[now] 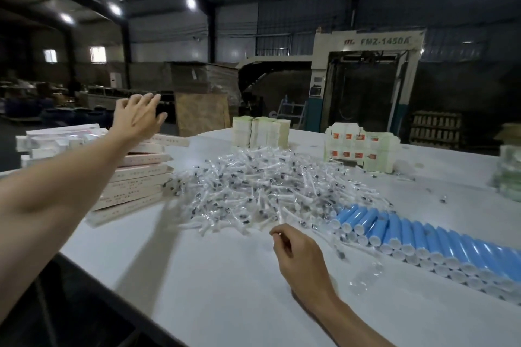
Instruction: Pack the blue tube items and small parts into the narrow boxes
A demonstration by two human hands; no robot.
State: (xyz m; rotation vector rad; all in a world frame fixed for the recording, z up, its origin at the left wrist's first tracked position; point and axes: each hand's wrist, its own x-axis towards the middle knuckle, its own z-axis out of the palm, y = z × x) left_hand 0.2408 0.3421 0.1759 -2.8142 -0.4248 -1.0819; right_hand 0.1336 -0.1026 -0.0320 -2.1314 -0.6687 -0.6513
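Our left hand (135,115), fingers spread and empty, hangs above the narrow boxes (135,177) stacked at the counter's (197,276) left edge. Our right hand (298,256) pinches a white part (280,218) beside the small parts heap (248,186) mid-counter. Blue tubes (423,236) lie ranked toward the right edge.

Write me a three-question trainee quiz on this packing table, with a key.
1. True or false: the blue tubes lie right of the pile of small parts.
2. The left hand is: A) gripping a tube; B) open in the air, holding nothing; C) flat on the table.
3. Fill in: the hand nearest the pile is the ___ hand.
Key: 1 true; 2 B; 3 right, the right hand.
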